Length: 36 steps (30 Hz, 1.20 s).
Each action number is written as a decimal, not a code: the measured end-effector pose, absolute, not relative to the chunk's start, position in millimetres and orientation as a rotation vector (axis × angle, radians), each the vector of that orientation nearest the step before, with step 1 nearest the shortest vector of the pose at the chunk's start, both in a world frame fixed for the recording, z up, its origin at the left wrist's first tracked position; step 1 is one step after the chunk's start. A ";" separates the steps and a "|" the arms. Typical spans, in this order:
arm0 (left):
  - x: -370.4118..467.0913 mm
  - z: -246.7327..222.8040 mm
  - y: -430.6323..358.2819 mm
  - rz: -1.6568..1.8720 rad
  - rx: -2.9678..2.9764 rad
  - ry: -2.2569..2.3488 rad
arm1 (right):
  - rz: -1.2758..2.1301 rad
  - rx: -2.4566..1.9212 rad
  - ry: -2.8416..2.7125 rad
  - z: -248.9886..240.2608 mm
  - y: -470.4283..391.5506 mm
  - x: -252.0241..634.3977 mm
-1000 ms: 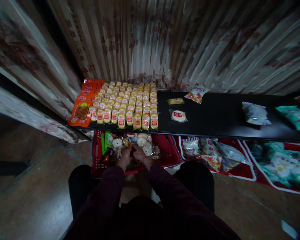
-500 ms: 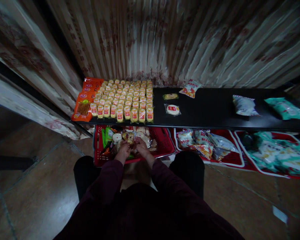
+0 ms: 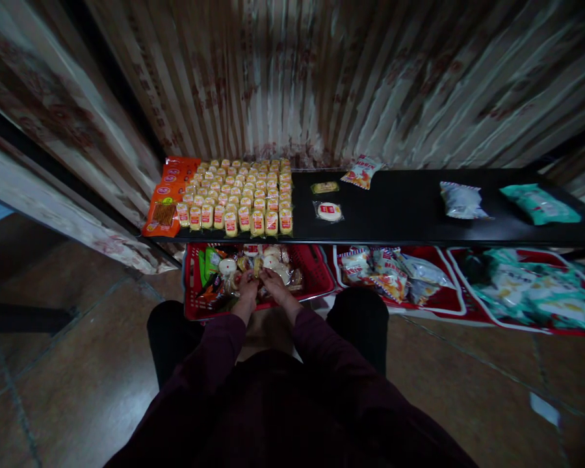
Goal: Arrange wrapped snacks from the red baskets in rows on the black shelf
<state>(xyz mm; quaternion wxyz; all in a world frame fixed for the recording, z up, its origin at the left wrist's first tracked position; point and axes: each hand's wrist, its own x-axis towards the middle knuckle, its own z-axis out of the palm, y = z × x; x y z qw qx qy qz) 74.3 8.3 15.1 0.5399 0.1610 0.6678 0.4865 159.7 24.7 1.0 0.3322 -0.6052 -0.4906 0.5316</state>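
Both my hands are low inside a red basket (image 3: 316, 276) under the front edge of the shelf. My left hand (image 3: 246, 288) has its fingers curled around small yellow wrapped snack cakes. Close beside it, my right hand (image 3: 273, 284) is closed too, its fingertips at a wrapped snack cake (image 3: 257, 266) between the hands. My fingers partly hide what they grip. Around them in the basket lie round white wrapped cakes (image 3: 227, 266) and a green packet (image 3: 208, 263).
On the black shelf (image 3: 394, 208) stand rows of yellow wrapped cakes (image 3: 231, 221) beside orange packets (image 3: 168, 195). Farther right lie a white round cake (image 3: 329, 211), a chip bag (image 3: 363, 172) and a teal bag (image 3: 541, 203). More baskets (image 3: 455, 279) hold snack bags below.
My hands have drawn a little closer together, with the snack cake now between the fingertips. The view has shifted slightly, moving the shelf leftward.
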 end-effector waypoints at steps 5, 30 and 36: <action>79.5 21.4 4.3 1.109 0.550 1.559 | 1.513 -1.513 -0.985 1.8 23.4 157.3; 77.4 17.9 -0.5 1.292 0.421 1.491 | 1.522 -1.470 -0.553 -9.5 33.5 167.5; 75.4 19.3 2.9 1.353 0.288 1.514 | 1.480 -1.473 -0.698 -9.9 34.4 177.4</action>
